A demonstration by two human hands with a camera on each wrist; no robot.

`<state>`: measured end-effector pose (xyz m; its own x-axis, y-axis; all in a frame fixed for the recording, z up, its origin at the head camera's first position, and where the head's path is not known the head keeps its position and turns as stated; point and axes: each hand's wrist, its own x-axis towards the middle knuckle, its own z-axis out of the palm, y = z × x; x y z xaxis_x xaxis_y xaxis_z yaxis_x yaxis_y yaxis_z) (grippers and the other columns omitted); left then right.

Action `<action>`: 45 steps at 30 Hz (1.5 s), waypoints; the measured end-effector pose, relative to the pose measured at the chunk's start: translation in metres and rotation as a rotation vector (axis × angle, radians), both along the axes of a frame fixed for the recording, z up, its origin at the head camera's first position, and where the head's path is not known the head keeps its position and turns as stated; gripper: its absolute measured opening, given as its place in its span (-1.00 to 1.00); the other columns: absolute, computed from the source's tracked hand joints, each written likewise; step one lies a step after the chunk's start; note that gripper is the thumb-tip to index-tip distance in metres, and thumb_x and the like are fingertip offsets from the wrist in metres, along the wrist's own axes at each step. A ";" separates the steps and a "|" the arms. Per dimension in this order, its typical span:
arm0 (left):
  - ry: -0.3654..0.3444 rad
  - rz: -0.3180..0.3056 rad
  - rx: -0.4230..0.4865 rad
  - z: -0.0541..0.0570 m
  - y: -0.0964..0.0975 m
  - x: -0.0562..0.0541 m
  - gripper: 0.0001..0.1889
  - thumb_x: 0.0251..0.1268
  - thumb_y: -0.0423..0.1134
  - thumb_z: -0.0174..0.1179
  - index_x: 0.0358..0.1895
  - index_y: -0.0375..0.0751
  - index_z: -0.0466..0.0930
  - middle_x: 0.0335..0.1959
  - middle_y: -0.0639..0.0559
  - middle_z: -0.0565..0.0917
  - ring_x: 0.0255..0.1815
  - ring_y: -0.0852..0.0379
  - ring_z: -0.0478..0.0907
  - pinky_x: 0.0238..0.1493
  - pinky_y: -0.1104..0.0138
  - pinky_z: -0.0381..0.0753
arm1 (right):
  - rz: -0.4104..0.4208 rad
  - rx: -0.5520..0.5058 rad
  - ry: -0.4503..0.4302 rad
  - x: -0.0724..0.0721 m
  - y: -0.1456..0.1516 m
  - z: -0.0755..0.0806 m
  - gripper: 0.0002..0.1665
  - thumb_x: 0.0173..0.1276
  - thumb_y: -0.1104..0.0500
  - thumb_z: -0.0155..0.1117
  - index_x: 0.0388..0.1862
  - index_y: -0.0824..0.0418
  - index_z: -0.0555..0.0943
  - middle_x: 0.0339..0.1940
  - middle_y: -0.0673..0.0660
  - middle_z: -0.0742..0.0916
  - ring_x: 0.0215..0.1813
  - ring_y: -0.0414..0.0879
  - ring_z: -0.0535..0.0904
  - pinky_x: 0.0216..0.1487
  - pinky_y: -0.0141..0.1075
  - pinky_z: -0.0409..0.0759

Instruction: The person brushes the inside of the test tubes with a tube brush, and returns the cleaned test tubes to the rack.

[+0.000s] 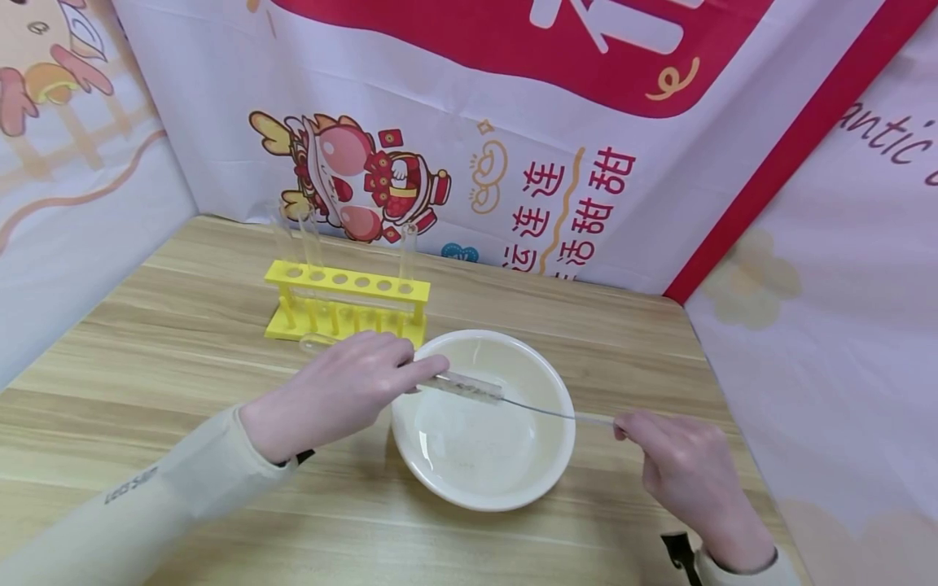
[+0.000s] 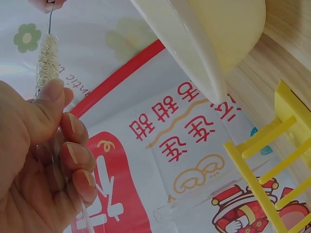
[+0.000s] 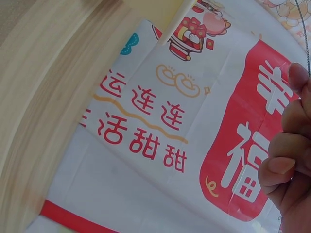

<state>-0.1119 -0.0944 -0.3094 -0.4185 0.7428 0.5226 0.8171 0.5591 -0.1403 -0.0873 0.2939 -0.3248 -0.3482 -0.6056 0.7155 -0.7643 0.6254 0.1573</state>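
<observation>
Over the white basin (image 1: 484, 501), my left hand (image 1: 344, 391) grips a clear test tube (image 1: 469, 387) that lies nearly level, its mouth pointing right. The tube's rounded bottom shows beyond the hand on the left. Inside the mouth end sit the pale bristles of a test tube brush (image 2: 47, 56). The brush's thin twisted wire runs out of the mouth to the right. My right hand (image 1: 685, 464) pinches the brush's far end between thumb and curled fingers, right of the basin. In the right wrist view, part of the right hand (image 3: 291, 145) and the wire appear at the right edge.
A yellow test tube rack (image 1: 348, 281) stands behind the basin to the left, with several clear test tubes upright in it. The wooden table (image 1: 586, 537) meets printed cloth walls (image 1: 440, 98) at the back and sides.
</observation>
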 end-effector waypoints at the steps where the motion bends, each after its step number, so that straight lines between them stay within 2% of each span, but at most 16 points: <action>1: -0.001 0.000 -0.001 0.000 0.000 0.000 -0.52 0.08 -0.34 0.48 0.08 -0.10 0.53 -0.51 0.02 0.48 -0.56 0.09 0.36 -0.57 0.36 0.34 | 0.000 0.000 0.001 0.000 0.000 0.000 -0.53 0.15 0.48 -0.30 -0.49 0.16 0.59 -0.65 -0.13 0.62 -0.75 -0.36 0.17 -0.76 -0.58 0.00; 7: -0.008 -0.007 -0.002 0.000 0.000 0.000 -0.52 0.09 -0.37 0.47 0.08 -0.10 0.52 -0.51 0.02 0.49 -0.57 0.10 0.35 -0.57 0.37 0.33 | -0.005 0.001 0.010 0.002 0.002 0.000 -0.52 0.15 0.47 -0.31 -0.49 0.16 0.59 -0.66 -0.14 0.61 -0.73 -0.38 0.12 -0.75 -0.59 -0.01; 17: -0.016 -0.013 -0.005 0.000 0.000 0.000 -0.50 0.06 -0.41 0.48 0.10 -0.11 0.56 -0.51 0.02 0.50 -0.57 0.12 0.34 -0.57 0.39 0.32 | -0.002 -0.008 0.023 0.002 0.006 -0.002 -0.56 0.16 0.46 -0.25 -0.47 0.16 0.60 -0.62 -0.13 0.63 -0.76 -0.30 0.23 -0.79 -0.50 0.12; 22: -0.024 -0.020 -0.007 0.001 0.001 0.001 -0.53 0.08 -0.40 0.47 0.08 -0.11 0.56 -0.52 0.03 0.50 -0.57 0.12 0.33 -0.57 0.39 0.32 | -0.007 -0.008 0.025 0.004 0.006 -0.001 -0.59 0.19 0.44 -0.23 -0.48 0.16 0.59 -0.63 -0.14 0.61 -0.76 -0.30 0.24 -0.79 -0.51 0.10; 29: -0.043 -0.026 -0.003 0.001 0.002 0.003 -0.56 0.11 -0.37 0.46 0.09 -0.09 0.60 -0.49 0.05 0.52 -0.55 0.14 0.35 -0.55 0.40 0.35 | -0.015 -0.013 0.014 0.010 0.005 -0.002 -0.57 0.14 0.45 -0.26 -0.49 0.15 0.59 -0.71 -0.16 0.55 -0.74 -0.38 0.14 -0.78 -0.56 0.01; 37: -0.041 -0.025 0.001 0.002 0.002 0.005 -0.61 0.16 -0.40 0.41 0.07 -0.09 0.63 -0.50 0.03 0.50 -0.58 0.13 0.32 -0.56 0.40 0.31 | 0.002 -0.052 0.031 0.010 0.002 -0.004 -0.53 0.08 0.46 -0.30 -0.51 0.14 0.59 -0.68 -0.14 0.59 -0.77 -0.31 0.25 -0.80 -0.53 0.07; 45: -0.041 -0.011 -0.015 0.003 0.002 0.006 -0.59 0.15 -0.47 0.39 0.08 -0.11 0.63 -0.49 0.00 0.51 -0.56 0.11 0.33 -0.55 0.38 0.32 | -0.005 -0.060 0.040 0.009 -0.003 -0.005 -0.53 0.06 0.45 -0.31 -0.52 0.13 0.58 -0.71 -0.17 0.56 -0.76 -0.37 0.16 -0.77 -0.58 -0.03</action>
<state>-0.1058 -0.0923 -0.3066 -0.4316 0.7549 0.4938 0.8282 0.5485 -0.1147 -0.0778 0.2905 -0.3296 -0.3214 -0.5596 0.7639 -0.7552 0.6382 0.1497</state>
